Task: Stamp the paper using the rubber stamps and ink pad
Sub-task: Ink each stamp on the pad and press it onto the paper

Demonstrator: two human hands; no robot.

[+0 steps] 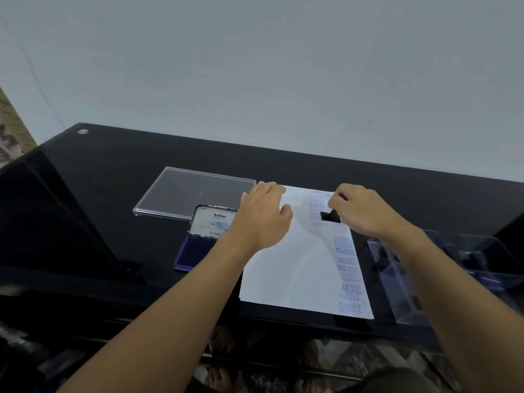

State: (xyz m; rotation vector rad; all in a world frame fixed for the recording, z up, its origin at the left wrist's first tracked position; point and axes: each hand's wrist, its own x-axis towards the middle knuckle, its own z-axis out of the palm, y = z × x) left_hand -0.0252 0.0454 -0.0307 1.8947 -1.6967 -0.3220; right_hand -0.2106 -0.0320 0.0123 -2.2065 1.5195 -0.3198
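A: Your right hand (pixel 358 209) is clenched around the rubber stamp (pixel 330 216), its black base pressed onto the paper (pixel 286 265) among the faint SAMPLE prints just under your fingers.

B: And your left hand (pixel 262 215) lies flat with fingers released, pinning the sheet's far corner. You look to be mid-press.

A: Next, I'd say, lift straight up so the print doesn't smear, then re-ink. The ink pad (pixel 195 251) sits open just outside your left wrist, lid raised.

B: A column of prints already runs down the edge below your right hand.

A: The surface (pixel 113 180) is glossy black. A clear lid (pixel 195 192) lies beyond the pad, and a clear box (pixel 453 268) sits beside your right forearm.

B: Plain pale wall (pixel 255 66) behind.
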